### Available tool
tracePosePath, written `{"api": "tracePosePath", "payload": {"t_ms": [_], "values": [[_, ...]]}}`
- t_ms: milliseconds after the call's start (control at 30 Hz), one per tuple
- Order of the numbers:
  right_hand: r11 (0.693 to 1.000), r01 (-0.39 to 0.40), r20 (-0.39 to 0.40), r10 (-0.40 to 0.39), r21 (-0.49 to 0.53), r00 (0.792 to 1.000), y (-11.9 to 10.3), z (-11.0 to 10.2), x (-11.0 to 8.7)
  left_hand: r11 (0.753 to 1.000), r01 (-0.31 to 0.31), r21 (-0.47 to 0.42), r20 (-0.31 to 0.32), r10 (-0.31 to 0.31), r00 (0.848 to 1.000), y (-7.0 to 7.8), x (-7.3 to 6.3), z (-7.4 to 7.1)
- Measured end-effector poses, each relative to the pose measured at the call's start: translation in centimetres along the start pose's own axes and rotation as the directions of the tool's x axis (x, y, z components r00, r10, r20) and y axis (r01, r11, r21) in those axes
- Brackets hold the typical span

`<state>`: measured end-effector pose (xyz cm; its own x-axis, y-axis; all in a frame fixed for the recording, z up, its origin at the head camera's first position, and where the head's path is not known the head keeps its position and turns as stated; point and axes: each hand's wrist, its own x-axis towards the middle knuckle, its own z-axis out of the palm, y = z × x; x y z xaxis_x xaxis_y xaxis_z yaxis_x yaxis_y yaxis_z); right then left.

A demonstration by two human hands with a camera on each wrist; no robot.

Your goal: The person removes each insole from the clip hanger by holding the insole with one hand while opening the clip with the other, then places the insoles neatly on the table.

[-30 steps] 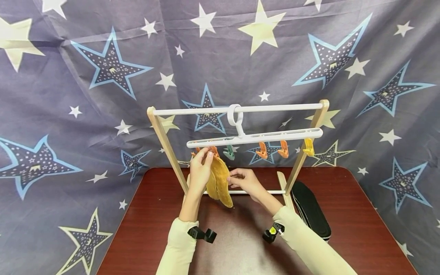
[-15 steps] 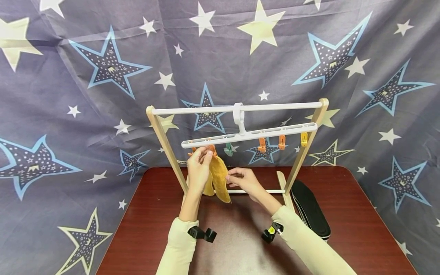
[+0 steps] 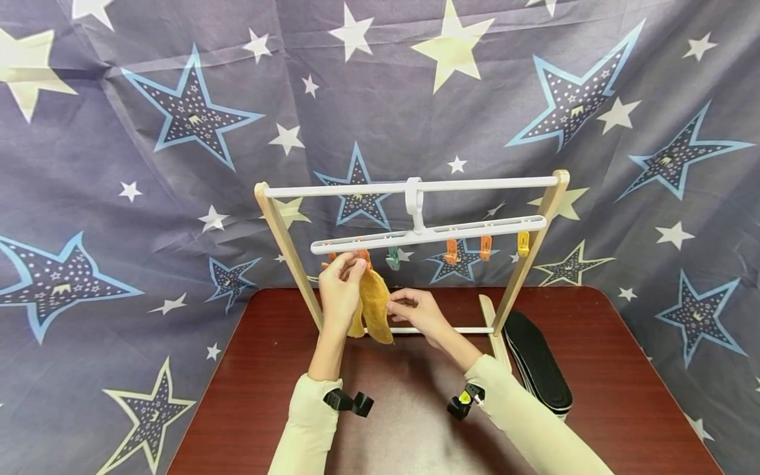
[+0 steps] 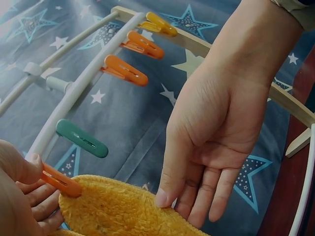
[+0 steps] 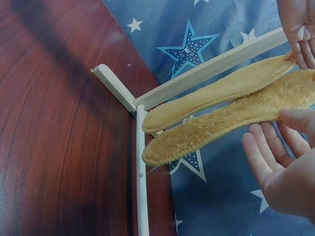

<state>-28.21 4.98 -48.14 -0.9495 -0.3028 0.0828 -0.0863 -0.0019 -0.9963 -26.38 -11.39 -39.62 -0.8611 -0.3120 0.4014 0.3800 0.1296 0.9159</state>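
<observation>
Two fuzzy yellow insoles hang by their top ends from a white clip hanger [image 3: 475, 229]. In the right wrist view the near insole [image 5: 216, 128] lies in front of the far insole [image 5: 211, 93]. My left hand [image 3: 338, 293] pinches the orange clip [image 4: 61, 180] at the near insole's top end, thumb on the clip's handle. With thumb and fingers, my right hand [image 3: 420, 313] pinches that insole's side edge. Behind the left hand, a second orange clip [image 3: 331, 256] at the hanger's left end is mostly hidden.
The hanger hooks over the white top rod [image 3: 487, 185] of a wooden stand [image 3: 282, 237]. On it, a green clip [image 4: 81, 137], two more orange clips [image 4: 125, 70] and a yellow clip [image 4: 161, 24] hang. A black insole stack [image 3: 537, 363] lies right on the red-brown table [image 3: 237, 396].
The hanger has swung and shifted a little left, its right end now slightly farther back. The insoles and both hands moved slightly left with it; the hands keep their holds.
</observation>
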Motion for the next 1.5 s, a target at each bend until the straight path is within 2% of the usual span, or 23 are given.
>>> {"api": "tracePosePath", "payload": {"t_ms": [133, 433, 767, 1067, 1500], "values": [[1.0, 0.004, -0.01, -0.004, 0.01, 1.0, 0.21, 0.17, 0.11, 1.0, 0.003, -0.015, -0.005, -0.004, 1.0, 0.07, -0.02, -0.04], [0.994, -0.012, -0.083, 0.021, 0.112, 0.996, 0.46, 0.2, 0.39, 0.999, -0.007, -0.035, -0.01, 0.007, 1.0, 0.14, 0.05, -0.13], [0.978, 0.002, -0.071, 0.013, 0.208, 0.997, 0.57, 0.23, 0.58, 0.999, -0.022, -0.03, -0.016, 0.022, 1.0, -0.36, 0.21, -0.25], [0.981, -0.03, -0.064, 0.043, 0.194, 0.997, 0.43, 0.15, 0.44, 0.998, -0.016, -0.056, -0.004, 0.016, 1.0, -0.19, 0.25, -0.43], [0.983, -0.053, -0.058, 0.064, 0.175, 0.996, 0.38, 0.08, 0.4, 1.0, -0.005, -0.02, -0.002, 0.005, 1.0, -0.21, 0.45, -0.58]]}}
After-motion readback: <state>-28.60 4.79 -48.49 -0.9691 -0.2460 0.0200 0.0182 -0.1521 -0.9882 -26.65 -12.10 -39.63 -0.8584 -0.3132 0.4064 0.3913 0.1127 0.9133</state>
